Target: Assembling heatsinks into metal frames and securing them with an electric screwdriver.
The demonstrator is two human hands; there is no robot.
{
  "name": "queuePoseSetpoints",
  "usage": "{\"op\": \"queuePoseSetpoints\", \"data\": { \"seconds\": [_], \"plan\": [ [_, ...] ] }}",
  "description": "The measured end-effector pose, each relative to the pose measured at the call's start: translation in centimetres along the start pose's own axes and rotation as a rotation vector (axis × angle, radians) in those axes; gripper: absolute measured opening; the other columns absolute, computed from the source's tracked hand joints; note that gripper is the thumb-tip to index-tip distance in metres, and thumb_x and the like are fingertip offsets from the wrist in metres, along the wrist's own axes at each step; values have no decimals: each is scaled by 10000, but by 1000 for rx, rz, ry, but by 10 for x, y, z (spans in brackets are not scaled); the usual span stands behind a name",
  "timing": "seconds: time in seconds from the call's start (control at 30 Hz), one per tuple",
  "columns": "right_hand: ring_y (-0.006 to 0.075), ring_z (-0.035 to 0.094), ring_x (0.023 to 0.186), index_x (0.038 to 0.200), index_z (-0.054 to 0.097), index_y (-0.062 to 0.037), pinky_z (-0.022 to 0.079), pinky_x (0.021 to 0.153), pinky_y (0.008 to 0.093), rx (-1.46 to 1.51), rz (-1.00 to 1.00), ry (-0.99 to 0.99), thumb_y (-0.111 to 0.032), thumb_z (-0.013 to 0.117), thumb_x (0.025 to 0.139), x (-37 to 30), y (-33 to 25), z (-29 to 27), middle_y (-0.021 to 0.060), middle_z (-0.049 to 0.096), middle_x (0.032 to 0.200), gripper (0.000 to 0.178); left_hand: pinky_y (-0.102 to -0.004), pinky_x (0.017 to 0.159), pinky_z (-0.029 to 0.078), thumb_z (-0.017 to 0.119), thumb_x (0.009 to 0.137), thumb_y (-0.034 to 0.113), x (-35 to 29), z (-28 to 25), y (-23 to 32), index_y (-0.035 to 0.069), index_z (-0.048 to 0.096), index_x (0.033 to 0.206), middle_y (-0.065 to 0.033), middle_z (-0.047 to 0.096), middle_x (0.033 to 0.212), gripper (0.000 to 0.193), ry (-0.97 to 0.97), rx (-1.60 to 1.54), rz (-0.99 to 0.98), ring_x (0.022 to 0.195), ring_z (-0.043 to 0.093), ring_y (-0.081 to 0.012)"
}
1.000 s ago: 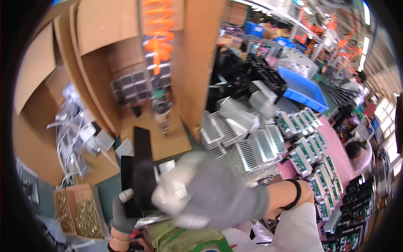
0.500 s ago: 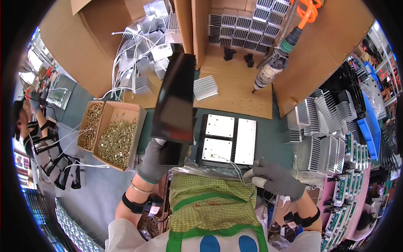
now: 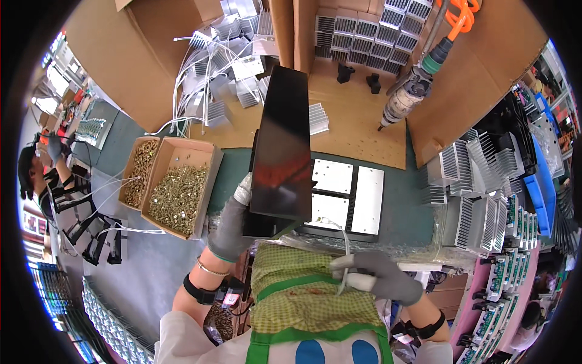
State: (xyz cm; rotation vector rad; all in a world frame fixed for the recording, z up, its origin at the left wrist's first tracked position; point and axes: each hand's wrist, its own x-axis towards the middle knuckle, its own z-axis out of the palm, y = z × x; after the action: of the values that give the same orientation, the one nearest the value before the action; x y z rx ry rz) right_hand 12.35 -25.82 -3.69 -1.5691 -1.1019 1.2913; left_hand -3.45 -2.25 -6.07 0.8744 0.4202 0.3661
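Observation:
My left hand (image 3: 229,229), in a grey glove, grips a glossy black box-shaped housing (image 3: 282,139) near its lower end and holds it up above the bench. The housing covers the left edge of a black base that carries white metal plates (image 3: 367,200) with small holes. From a small connector on the lower left plate runs a white cable (image 3: 347,241). My right hand (image 3: 382,279), gloved too, pinches this cable between thumb and fingers in front of the green checked apron. Behind the housing, a finned heat sink (image 3: 318,118) is partly hidden.
Two cardboard boxes of small brass-coloured screws (image 3: 176,197) stand at left. A power screwdriver (image 3: 407,97) hangs at the back right from an orange coiled hose. Heat sinks with white cables (image 3: 233,73) are heaped behind; more heat sinks (image 3: 470,164) lie at right. A co-worker (image 3: 45,161) is far left.
My left hand has brought the black housing to the right, over the base's left edge. My right hand has moved left and pulled the white cable toward me. The view has shifted slightly.

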Motion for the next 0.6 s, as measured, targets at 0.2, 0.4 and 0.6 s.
{"op": "queuePoseSetpoints", "data": {
  "seconds": [0.2,0.4,0.6],
  "plan": [
    [128,578,677,1200,473,70,460,613,232,629,-228,223,-143,539,863,20,-48,-37,132,646,943,404,-343,924,454,507,910,328,7,-31,-15,46,475,1245,-81,563,1161,439,-180,-200,84,1019,567,-197],
    [175,593,522,930,576,-50,447,504,293,-485,-239,320,-294,500,929,51,-62,-42,96,625,652,255,-238,553,331,466,896,479,14,-2,10,66,484,1078,-47,457,811,452,-271,-426,-28,655,380,-137],
    [257,586,520,881,577,-112,444,495,372,-1025,-330,175,-242,558,864,56,-52,-32,79,585,604,133,-266,663,372,447,862,533,26,-13,19,28,456,1127,-77,472,915,570,-441,-599,16,790,447,-167]
  ]
}}
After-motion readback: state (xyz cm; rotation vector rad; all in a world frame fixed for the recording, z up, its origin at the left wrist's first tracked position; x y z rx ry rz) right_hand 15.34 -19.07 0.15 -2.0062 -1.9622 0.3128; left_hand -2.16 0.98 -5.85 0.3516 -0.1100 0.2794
